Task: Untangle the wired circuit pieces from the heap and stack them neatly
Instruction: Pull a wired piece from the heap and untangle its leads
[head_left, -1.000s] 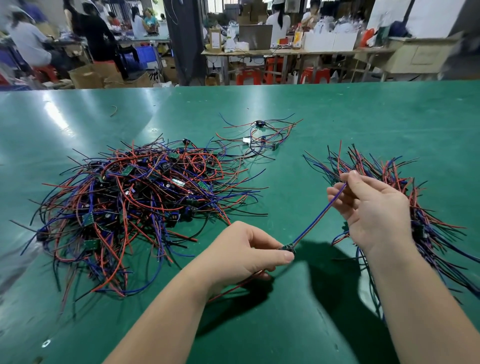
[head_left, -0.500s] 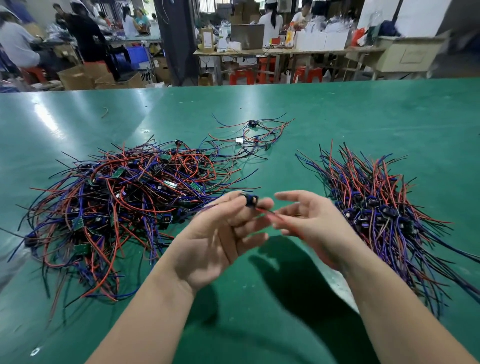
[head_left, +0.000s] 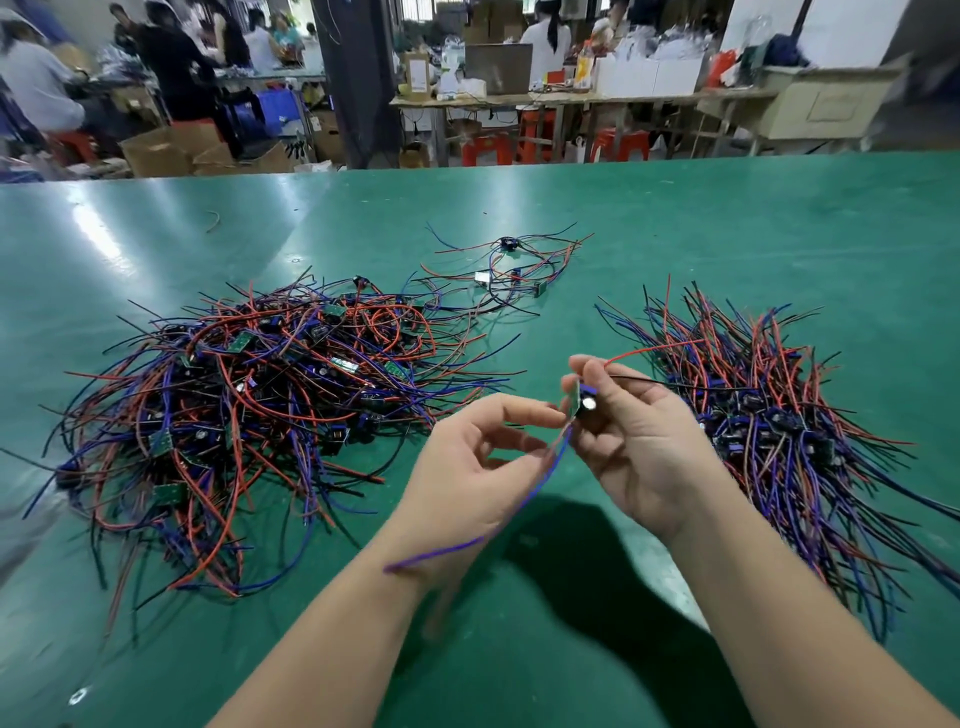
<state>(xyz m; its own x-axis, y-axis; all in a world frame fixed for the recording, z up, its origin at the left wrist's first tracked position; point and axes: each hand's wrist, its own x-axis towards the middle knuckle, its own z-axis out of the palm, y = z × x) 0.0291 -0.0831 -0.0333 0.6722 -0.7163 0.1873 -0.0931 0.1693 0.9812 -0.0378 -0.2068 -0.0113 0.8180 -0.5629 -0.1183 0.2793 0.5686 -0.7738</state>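
Half a second back the piece (head_left: 582, 402) sat on the left fingertips; it has since passed to the right hand, and both hands have shifted toward the stack.

On the green table (head_left: 727, 234) the tangled heap (head_left: 249, 415) lies at nine o'clock from the hands. A small loose cluster (head_left: 511, 270) of wired boards lies at twelve o'clock, well apart from them.

The left hand (head_left: 478, 467) is loosely curled, its forefinger reaching up to just beside the piece. The purple wire (head_left: 519, 501) drops from the piece toward seven o'clock, across this palm and past the wrist. Motion blur hides whether the fingers nip it, so I cannot tell its grip.

The right hand (head_left: 644, 441) pinches the piece between thumb and fingertips, board on edge at the hand's ten o'clock. A red wire (head_left: 654, 348) and a black wire (head_left: 675, 383) run out toward two and three o'clock.

The combed stack (head_left: 789, 415) lies at three o'clock, just beside the right hand.
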